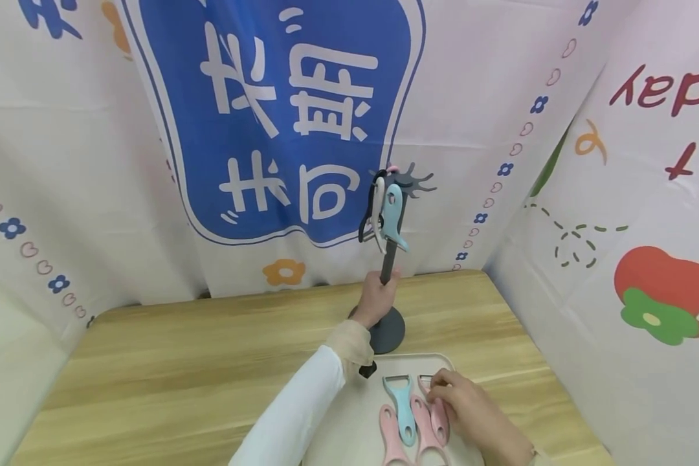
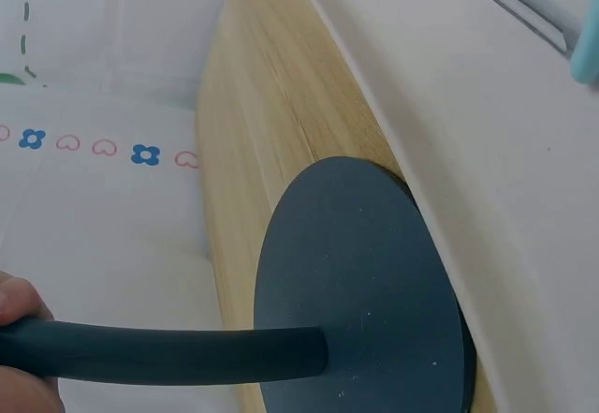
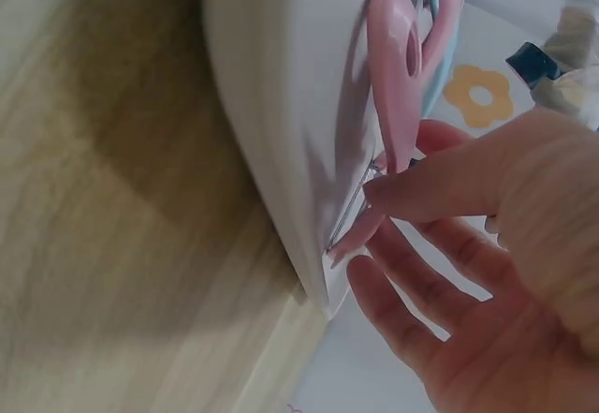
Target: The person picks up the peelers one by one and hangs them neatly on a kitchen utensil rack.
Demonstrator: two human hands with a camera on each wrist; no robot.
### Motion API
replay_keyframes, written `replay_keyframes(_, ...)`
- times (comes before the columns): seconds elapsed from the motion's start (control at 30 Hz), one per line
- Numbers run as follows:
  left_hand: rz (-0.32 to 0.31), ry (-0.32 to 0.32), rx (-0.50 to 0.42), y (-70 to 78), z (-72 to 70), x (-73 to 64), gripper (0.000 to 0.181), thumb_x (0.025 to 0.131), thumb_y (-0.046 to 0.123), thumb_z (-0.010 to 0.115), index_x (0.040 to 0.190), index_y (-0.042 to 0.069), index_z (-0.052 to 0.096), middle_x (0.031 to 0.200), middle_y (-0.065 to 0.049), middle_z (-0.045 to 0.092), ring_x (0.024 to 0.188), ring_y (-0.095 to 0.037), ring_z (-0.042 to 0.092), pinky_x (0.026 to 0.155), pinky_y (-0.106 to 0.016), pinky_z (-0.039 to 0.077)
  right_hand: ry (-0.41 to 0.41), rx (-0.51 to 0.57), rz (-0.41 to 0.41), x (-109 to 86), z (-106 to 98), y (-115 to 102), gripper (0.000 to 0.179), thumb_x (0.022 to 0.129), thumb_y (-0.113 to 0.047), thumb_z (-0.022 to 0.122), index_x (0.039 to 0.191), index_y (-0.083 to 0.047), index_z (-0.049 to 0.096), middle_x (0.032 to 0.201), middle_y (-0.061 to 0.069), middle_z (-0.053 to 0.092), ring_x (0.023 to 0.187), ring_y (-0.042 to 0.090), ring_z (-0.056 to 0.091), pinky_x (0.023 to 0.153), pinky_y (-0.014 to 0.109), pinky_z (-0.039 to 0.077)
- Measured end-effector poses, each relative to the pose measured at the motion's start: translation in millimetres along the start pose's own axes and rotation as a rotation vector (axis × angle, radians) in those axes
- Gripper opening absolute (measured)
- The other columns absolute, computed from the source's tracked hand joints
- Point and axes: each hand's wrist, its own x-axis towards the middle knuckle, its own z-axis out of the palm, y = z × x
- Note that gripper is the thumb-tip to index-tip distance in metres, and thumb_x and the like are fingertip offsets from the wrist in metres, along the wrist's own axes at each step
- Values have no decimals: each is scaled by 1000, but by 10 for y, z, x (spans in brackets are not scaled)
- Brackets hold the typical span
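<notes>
My left hand (image 1: 377, 299) grips the upright pole of a dark hook stand (image 2: 206, 355), partway above its round base. Light blue (image 1: 393, 210), white (image 1: 377, 206) and black peelers hang from the stand's branching top. My right hand (image 1: 472, 409) is over the right side of a cream tray (image 1: 346, 430). Its thumb and fingers pinch a pink peeler (image 3: 398, 66) near the blade end, as the right wrist view shows. A light blue peeler (image 1: 405, 411) and two more pink peelers, one at left (image 1: 391, 432), lie beside it in the tray.
The stand's round base (image 2: 351, 263) rests on the wood-grain table (image 1: 198, 362), close against the tray's far edge. Printed white cloth (image 1: 460, 97) hangs behind the table and along its right side. A small black object (image 1: 367, 369) shows by my left cuff.
</notes>
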Motion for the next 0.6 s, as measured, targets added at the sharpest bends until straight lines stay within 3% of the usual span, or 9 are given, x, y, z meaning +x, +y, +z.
replay_keyframes(0.37,18,-2,-15,-24,31,-1,58,113,26,54,58,16,39,49,9,34,43,-9,28,44,-26,24,-147,-42,55,2,-3,2,32,83,11,79,92,-19,79,105,-4,62,85,12,63,74,30,59)
replay_keyframes(0.47,11,-6,-14,-20,23,3,58,113,27,54,58,16,39,49,11,34,43,-9,29,44,-26,25,-134,-61,55,-4,-7,7,31,83,10,79,91,-20,79,105,-4,62,85,11,62,73,29,58)
replay_keyframes(0.6,1,-3,-16,-17,9,-4,58,113,26,54,57,16,39,49,10,34,43,-9,29,44,-25,25,-46,-76,20,-6,-12,16,34,79,13,80,90,-18,78,107,-2,63,86,11,65,72,27,59)
